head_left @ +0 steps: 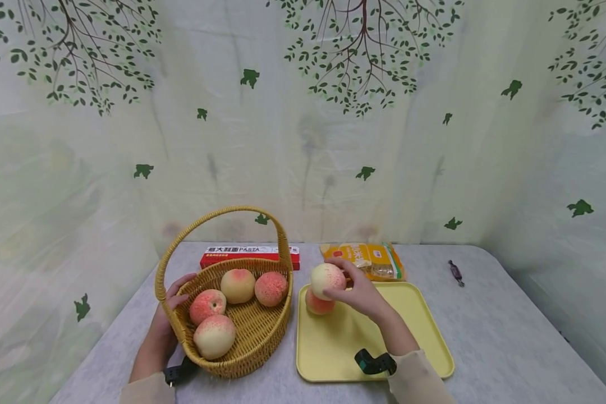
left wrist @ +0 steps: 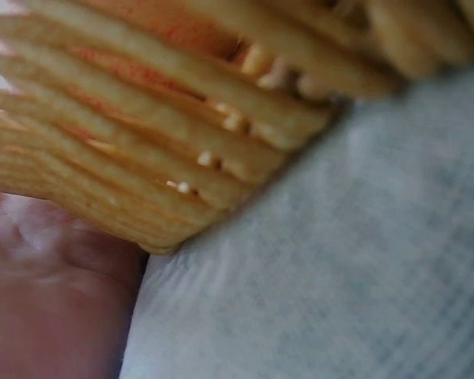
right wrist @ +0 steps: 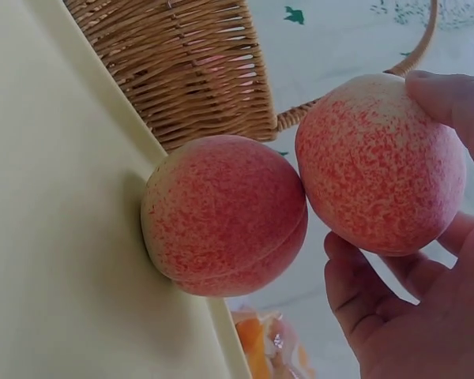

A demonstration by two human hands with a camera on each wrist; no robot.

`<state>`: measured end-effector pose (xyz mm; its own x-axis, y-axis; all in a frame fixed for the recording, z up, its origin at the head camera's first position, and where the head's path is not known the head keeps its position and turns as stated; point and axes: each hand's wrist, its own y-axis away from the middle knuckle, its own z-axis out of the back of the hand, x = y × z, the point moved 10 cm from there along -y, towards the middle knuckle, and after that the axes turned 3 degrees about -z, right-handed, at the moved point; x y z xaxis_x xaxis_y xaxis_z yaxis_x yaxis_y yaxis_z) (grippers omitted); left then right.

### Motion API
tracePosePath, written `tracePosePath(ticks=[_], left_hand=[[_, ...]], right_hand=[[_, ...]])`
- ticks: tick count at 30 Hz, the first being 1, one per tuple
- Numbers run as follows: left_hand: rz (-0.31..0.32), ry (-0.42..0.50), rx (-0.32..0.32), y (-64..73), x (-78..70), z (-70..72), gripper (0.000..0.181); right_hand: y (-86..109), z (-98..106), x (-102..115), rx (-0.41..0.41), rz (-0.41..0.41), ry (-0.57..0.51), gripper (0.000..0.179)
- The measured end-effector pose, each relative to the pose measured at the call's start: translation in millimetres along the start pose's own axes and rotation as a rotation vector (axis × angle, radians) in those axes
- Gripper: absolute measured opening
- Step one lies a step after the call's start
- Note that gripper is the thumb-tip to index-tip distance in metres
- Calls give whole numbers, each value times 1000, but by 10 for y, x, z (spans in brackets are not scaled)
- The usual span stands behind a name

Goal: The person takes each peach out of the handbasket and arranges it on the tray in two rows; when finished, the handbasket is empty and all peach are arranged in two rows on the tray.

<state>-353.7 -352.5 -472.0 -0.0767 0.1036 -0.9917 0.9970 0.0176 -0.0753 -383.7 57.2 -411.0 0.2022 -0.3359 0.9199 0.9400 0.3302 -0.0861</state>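
My right hand (head_left: 361, 292) holds a pale peach (head_left: 328, 280) with a pink blush between thumb and fingers. Just beneath it, a redder peach (head_left: 319, 304) sits on the yellow tray (head_left: 363, 348); in the right wrist view the held peach (right wrist: 379, 166) appears to touch the lower peach (right wrist: 225, 217). My left hand (head_left: 174, 297) grips the left side of the wicker basket (head_left: 252, 356), partly hidden behind the rim and handle. Inside the basket lie several peaches (head_left: 215, 336). The left wrist view shows the palm (left wrist: 55, 292) close against the basket's woven wall (left wrist: 142, 158).
A red pasta box (head_left: 249, 257) lies behind the basket. Behind the tray is an orange food packet (head_left: 373, 261). A small dark wrapped item (head_left: 455, 273) lies at the right of the grey table (head_left: 505, 336). The arched basket handle (head_left: 232, 209) rises high.
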Motion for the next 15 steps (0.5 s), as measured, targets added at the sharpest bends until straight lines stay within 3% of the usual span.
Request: tracePosePath(ticks=[15], left_hand=[[1,-21,-4,-15,13,3,46]], right_hand=[[-1,223,-70,-66,-22,-34,63]])
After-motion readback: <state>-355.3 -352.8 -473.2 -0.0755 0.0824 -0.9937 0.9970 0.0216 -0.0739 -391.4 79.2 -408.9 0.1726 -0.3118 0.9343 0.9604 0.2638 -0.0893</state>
